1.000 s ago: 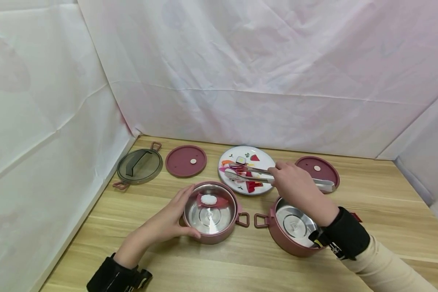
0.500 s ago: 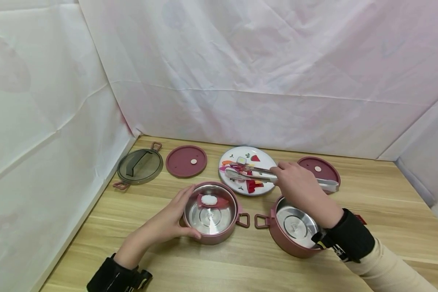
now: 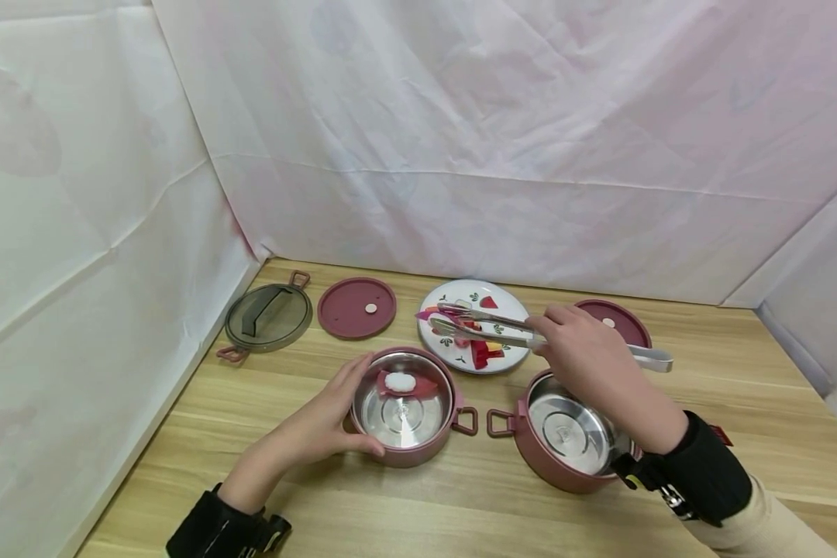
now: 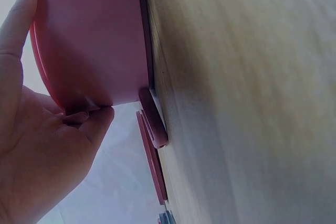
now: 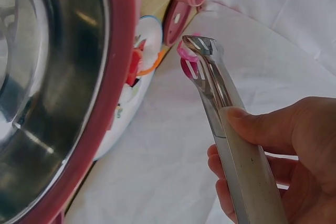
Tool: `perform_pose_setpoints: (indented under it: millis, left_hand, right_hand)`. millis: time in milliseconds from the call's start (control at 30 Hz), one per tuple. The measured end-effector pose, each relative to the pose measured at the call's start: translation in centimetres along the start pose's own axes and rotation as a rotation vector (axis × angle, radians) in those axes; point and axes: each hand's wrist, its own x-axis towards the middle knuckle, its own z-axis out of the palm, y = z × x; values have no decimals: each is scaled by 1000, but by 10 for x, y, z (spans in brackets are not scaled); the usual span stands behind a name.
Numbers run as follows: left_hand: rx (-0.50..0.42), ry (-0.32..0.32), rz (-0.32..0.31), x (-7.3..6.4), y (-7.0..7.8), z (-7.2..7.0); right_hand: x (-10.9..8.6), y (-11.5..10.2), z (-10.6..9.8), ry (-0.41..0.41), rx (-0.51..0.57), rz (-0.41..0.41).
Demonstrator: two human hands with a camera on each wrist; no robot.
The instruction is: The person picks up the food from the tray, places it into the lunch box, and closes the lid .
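Observation:
My left hand [image 3: 328, 415] grips the left side of a dusky-red pot [image 3: 415, 459], thumb along its near wall. Inside this steel-lined pot lies a red toy sushi piece [image 3: 421, 387] with a white rice-like top. Metal tongs [image 5: 247, 177] are in my right hand [image 3: 586, 349], its thumb pressing on one arm. Between the tong tips shows a small pink piece [image 5: 186, 51], its kind unclear. In the head view the tips overlap a white plate [image 3: 512, 302] bearing red toy food pieces [image 3: 484, 355]. Below my right wrist stands a second dusky-red pot [image 3: 551, 463].
A dark see-through lid [image 3: 286, 322] with a handle lies at the far left. Beside it is a dark red round lid [image 3: 349, 310]. Another dark red lid [image 3: 621, 318] lies behind my right hand, partly covered. White cloth [image 3: 460, 194] encloses the table's back and sides.
My right hand and the tongs have shifted right and slightly up, with the pink piece at the tips. The white-topped cube on the plate no longer shows. My left hand stays put.

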Motion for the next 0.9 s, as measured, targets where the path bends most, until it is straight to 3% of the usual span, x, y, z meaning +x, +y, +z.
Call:
perform_pose_setpoints:
  millis: [467,900]
  left_hand:
    - [-9,3,-8,1,1,1]
    - [-9,-4,-12,1,2,-1]
  right_hand:
    - [-26,-19,-22,0,133,-133]
    - [-22,-45,-10,-101,66,-232]
